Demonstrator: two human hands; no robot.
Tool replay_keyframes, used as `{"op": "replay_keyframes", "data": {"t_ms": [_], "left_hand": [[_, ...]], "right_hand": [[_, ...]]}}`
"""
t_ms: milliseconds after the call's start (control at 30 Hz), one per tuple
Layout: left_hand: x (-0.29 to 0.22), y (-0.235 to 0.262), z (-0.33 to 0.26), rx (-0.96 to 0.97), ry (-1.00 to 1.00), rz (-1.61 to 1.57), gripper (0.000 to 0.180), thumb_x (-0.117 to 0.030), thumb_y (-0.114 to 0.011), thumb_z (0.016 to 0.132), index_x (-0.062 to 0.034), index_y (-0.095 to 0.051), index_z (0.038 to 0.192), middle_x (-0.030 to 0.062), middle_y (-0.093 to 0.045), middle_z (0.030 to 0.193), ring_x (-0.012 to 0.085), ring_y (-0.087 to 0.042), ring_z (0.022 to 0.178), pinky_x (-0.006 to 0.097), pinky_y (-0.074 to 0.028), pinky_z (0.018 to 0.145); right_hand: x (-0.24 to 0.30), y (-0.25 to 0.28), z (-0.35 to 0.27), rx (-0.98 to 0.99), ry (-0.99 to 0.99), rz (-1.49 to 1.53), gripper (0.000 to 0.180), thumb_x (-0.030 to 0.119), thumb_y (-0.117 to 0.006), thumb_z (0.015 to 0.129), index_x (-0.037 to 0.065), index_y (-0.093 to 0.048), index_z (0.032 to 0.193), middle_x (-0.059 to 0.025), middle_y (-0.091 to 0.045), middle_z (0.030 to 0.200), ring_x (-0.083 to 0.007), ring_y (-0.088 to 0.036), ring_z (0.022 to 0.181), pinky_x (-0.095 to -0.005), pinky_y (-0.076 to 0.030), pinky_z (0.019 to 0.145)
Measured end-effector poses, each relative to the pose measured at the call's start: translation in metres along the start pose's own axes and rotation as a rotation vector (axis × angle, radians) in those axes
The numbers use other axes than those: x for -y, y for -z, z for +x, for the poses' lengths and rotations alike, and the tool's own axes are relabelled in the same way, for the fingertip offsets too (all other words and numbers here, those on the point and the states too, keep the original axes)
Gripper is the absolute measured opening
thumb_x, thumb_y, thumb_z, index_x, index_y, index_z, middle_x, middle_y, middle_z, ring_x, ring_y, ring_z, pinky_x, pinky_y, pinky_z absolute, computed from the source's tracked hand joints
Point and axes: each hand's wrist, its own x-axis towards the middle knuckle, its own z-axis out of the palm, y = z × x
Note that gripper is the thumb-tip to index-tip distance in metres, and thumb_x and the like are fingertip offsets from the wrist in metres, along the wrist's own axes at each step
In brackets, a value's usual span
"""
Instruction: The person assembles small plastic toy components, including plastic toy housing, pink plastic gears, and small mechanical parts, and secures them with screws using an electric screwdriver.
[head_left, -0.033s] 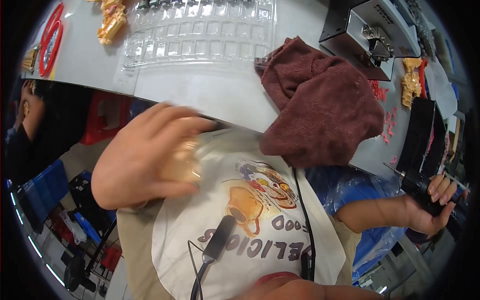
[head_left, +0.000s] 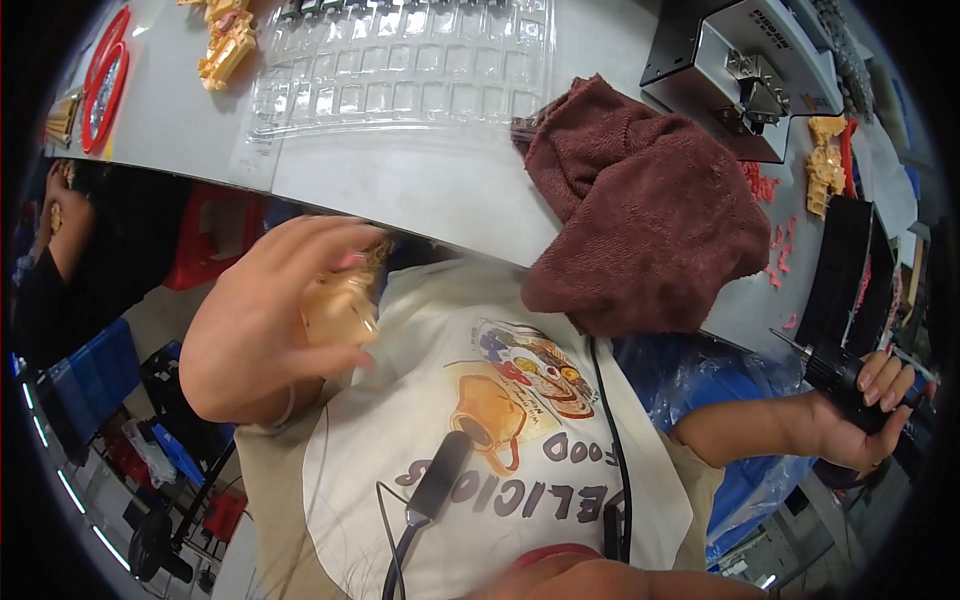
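The left hand has its fingers closed around a small translucent amber plastic part, held up off the table. The right hand grips a black electric screwdriver, well apart. The bit has not met the part; the clear compartment tray beyond the fingers looks mostly unfilled.

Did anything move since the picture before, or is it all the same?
Nothing visibly changed. The left hand still holds a small yellowish plastic piece close in front of the shirt, and the right hand still grips the black power tool out to the side. The brown towel and the clear plastic tray lie on the table as before.
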Motion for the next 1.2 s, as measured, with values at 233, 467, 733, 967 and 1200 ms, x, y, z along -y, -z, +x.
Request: {"op": "replay_keyframes", "data": {"t_ms": [233, 467, 733, 967, 1200], "left_hand": [[0.017, 0.025, 0.044, -0.193, 0.037, -0.166, 0.044, -0.027, -0.073, 0.088, -0.0032, -0.062, 0.124, 0.0128, -0.068, 0.114, 0.022, -0.065, 0.096, 0.035, -0.051, 0.087], [0.055, -0.019, 0.212, -0.587, -0.157, 0.549, 0.048, -0.03, -0.059, 0.098, -0.0035, -0.051, 0.138, 0.0155, -0.055, 0.138, 0.0331, -0.051, 0.127, 0.042, -0.041, 0.106], [0.046, -0.028, 0.225, -0.799, -0.232, 0.54, 0.032, -0.02, -0.067, 0.092, -0.0034, -0.06, 0.119, 0.0145, -0.067, 0.112, 0.0336, -0.06, 0.111, 0.043, -0.045, 0.097], [0.049, -0.026, 0.216, -0.723, -0.145, 0.374, 0.028, -0.012, -0.071, 0.089, -0.0055, -0.059, 0.113, 0.0128, -0.067, 0.111, 0.0318, -0.065, 0.099, 0.041, -0.05, 0.085], [0.035, -0.017, 0.208, -0.706, -0.252, -0.264, 0.026, 0.003, -0.056, 0.097, 0.002, -0.056, 0.124, 0.0135, -0.064, 0.125, 0.0217, -0.068, 0.102, 0.032, -0.057, 0.086]], "right_hand": [[-0.013, 0.005, 0.004, -0.006, -0.174, 0.147, 0.023, 0.015, -0.058, 0.09, 0.008, -0.041, 0.075, -0.0042, -0.038, 0.079, -0.015, -0.038, 0.067, -0.0315, -0.033, 0.067], [-0.03, 0.0, -0.001, 0.056, -0.253, 0.045, 0.018, 0.015, -0.053, 0.094, 0.005, -0.045, 0.081, -0.0054, -0.04, 0.079, -0.0147, -0.042, 0.069, -0.0304, -0.037, 0.068], [-0.068, -0.006, 0.024, -0.091, -0.261, -0.224, 0.03, 0.003, -0.067, 0.088, -0.003, -0.056, 0.115, -0.0074, -0.056, 0.08, -0.0146, -0.055, 0.064, -0.0307, -0.048, 0.057], [-0.152, 0.016, 0.075, 0.129, -0.467, -0.841, 0.058, 0.022, -0.078, 0.084, -0.003, -0.049, 0.128, -0.0047, -0.059, 0.071, -0.013, -0.058, 0.054, -0.028, -0.047, 0.048], [-0.223, 0.028, 0.075, 0.406, -0.295, -1.405, 0.064, 0.032, -0.077, 0.083, 0.01, -0.047, 0.136, -0.0257, -0.069, 0.109, -0.0429, -0.066, 0.106, -0.0488, -0.052, 0.089]]}}
